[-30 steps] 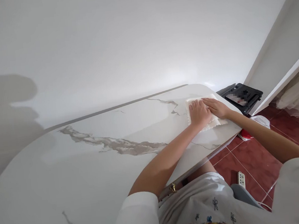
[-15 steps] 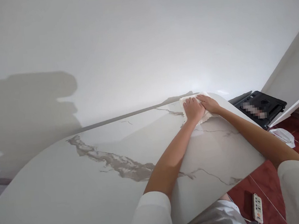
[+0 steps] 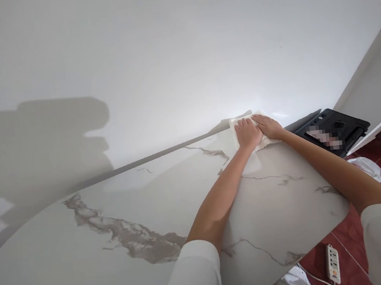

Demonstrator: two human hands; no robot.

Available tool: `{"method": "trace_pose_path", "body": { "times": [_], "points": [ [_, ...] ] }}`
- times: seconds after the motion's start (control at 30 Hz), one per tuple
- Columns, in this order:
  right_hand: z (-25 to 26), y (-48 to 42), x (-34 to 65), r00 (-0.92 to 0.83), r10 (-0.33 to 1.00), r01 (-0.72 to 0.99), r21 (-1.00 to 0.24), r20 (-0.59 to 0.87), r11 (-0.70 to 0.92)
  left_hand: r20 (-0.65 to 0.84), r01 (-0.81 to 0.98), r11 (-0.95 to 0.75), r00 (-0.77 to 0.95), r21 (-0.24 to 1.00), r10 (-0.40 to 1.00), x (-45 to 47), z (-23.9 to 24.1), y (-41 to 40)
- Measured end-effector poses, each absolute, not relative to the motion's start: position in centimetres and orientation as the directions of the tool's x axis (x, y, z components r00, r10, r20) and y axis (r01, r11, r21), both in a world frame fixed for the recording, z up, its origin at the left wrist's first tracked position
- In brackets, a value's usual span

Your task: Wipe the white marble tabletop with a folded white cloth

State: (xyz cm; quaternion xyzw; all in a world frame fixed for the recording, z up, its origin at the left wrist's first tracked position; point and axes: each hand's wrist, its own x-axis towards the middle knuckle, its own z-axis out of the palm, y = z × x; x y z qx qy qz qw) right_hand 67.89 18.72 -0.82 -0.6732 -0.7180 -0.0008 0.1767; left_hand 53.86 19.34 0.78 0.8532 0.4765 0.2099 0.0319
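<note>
A white cloth (image 3: 240, 122) with a wavy edge lies at the far right end of the marble-patterned table (image 3: 169, 199), close to the wall. My left hand (image 3: 248, 133) presses down on it, fingers bent over the cloth and pointing away from me. Beside it, my right hand (image 3: 268, 126) bears on the cloth's right part, its fingers stretched together toward the left hand. Both hands have the cloth pinned against the tabletop. Part of the cloth is hidden under the palms.
A white wall (image 3: 180, 48) runs behind the table, with a narrow gap between them. On the right stands a black case (image 3: 348, 126), with a white plastic bag (image 3: 366, 168) near it. A power strip (image 3: 333, 263) with a cable lies on the red tiled floor (image 3: 347, 244).
Both hands and the cloth have slid a little toward the table's far right end. The view has shifted slightly, so the table's brown veins sit farther left and lower.
</note>
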Motion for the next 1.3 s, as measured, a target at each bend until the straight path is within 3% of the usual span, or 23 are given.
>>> {"method": "trace_pose_path", "body": {
  "times": [0.7,1.0,1.3],
  "points": [
    [-0.7,3.6,70.9,0.029,0.958,0.964,-0.26,0.286,0.048,0.33,0.697,-0.644,0.556,0.316,0.763,55.8,1.0,6.0],
    [-0.6,-4.0,69.5,0.103,0.946,0.98,-0.197,0.308,-0.042,0.318,0.621,-0.717,0.643,0.316,0.697,54.5,1.6,0.0],
    [-0.8,-9.9,62.7,0.144,0.911,0.99,-0.052,0.387,-0.134,0.332,0.542,-0.81,0.739,0.225,0.586,49.1,1.1,-3.7]
  ]
}}
